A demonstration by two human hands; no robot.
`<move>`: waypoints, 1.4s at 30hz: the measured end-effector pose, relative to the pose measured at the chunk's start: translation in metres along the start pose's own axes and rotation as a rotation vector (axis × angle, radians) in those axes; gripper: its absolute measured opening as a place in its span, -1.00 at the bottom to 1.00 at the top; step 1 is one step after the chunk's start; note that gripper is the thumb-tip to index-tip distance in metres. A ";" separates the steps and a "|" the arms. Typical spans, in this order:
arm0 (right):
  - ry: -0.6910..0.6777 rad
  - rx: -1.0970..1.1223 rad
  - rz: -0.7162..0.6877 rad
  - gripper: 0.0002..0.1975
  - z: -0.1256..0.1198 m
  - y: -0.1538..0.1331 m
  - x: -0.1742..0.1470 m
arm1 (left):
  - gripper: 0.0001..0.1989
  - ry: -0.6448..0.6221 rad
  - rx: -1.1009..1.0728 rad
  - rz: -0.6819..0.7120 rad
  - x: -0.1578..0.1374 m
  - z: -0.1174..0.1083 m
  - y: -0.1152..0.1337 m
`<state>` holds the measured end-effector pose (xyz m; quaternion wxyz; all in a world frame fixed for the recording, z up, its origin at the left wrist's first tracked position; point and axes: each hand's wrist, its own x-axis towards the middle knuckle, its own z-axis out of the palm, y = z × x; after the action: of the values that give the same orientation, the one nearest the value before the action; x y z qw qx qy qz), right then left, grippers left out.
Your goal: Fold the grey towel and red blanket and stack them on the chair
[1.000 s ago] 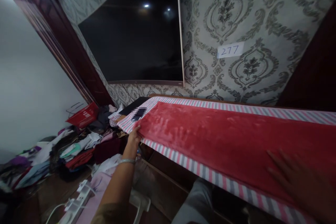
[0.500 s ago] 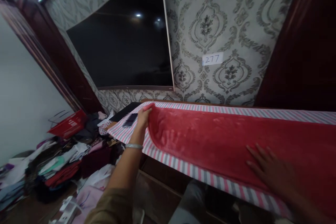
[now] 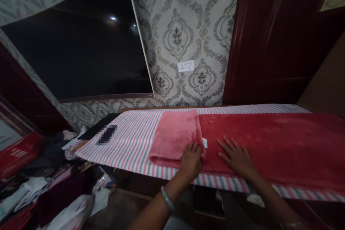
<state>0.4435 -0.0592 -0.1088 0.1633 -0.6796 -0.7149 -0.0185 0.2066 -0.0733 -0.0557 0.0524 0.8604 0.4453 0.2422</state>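
A long red fleece blanket (image 3: 269,143) lies spread along a striped cloth, its left end turned over into a paler pink-red flap (image 3: 175,129). A small white label (image 3: 205,143) sticks out at the flap's right edge. My left hand (image 3: 192,159), with a bangle on the wrist, is at the flap's near right corner, its fingers curled on the fabric and the thumb mostly hidden. To the right, my right hand (image 3: 238,156) rests flat on the single red layer, fingers spread.
The pink, grey and white striped cloth (image 3: 132,133) covers the table, with a blurred-out dark phone-like object (image 3: 106,135) on its left. A large television (image 3: 86,50) and a paper marked 277 (image 3: 185,66) are on the wall. Piled clothes (image 3: 59,194) and a red box (image 3: 20,154) lie at lower left.
My left hand has brought the blanket's left end over to the right, forming the flap. My right hand stays flat on the blanket. The view has swung right.
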 end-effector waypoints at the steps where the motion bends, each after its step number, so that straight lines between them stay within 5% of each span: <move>1: 0.004 0.060 0.017 -0.42 -0.002 0.001 0.004 | -0.61 0.021 -0.027 0.012 -0.001 -0.001 -0.002; 6: 0.048 0.658 0.176 -0.52 -0.020 -0.010 0.042 | -0.60 0.171 -0.245 0.003 0.007 -0.013 -0.012; 10: -0.264 1.380 0.375 -0.64 -0.028 -0.036 0.078 | -0.52 0.296 -0.329 -0.024 0.009 -0.022 -0.013; 13: -0.421 1.639 0.398 -0.69 -0.025 -0.056 0.103 | -0.52 0.365 -0.247 0.007 0.007 -0.027 -0.011; 17: -0.413 1.707 0.355 -0.73 -0.018 -0.078 0.133 | -0.55 0.404 -0.061 0.109 0.001 -0.025 -0.009; 20: -0.333 1.740 0.308 -0.59 -0.015 -0.089 0.151 | -0.52 0.426 0.017 0.151 -0.003 -0.020 -0.009; 24: -0.093 1.691 0.280 -0.21 -0.007 -0.088 0.166 | -0.46 0.416 0.062 0.173 -0.003 -0.015 -0.006; 27: 0.074 1.547 0.283 -0.20 0.002 -0.078 0.168 | -0.48 0.326 0.062 0.175 -0.003 -0.005 -0.002; 32: 0.076 1.460 0.313 -0.28 0.012 -0.063 0.165 | -0.53 0.213 0.111 0.168 -0.005 0.014 0.000; 42: 0.055 1.462 0.278 -0.22 0.017 -0.063 0.173 | -0.59 0.217 0.190 0.182 -0.006 0.020 0.006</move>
<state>0.3743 0.1069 -0.0677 0.5926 -0.4809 -0.4480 0.4657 0.2171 -0.0792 -0.0732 -0.1000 0.8671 0.3895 0.2941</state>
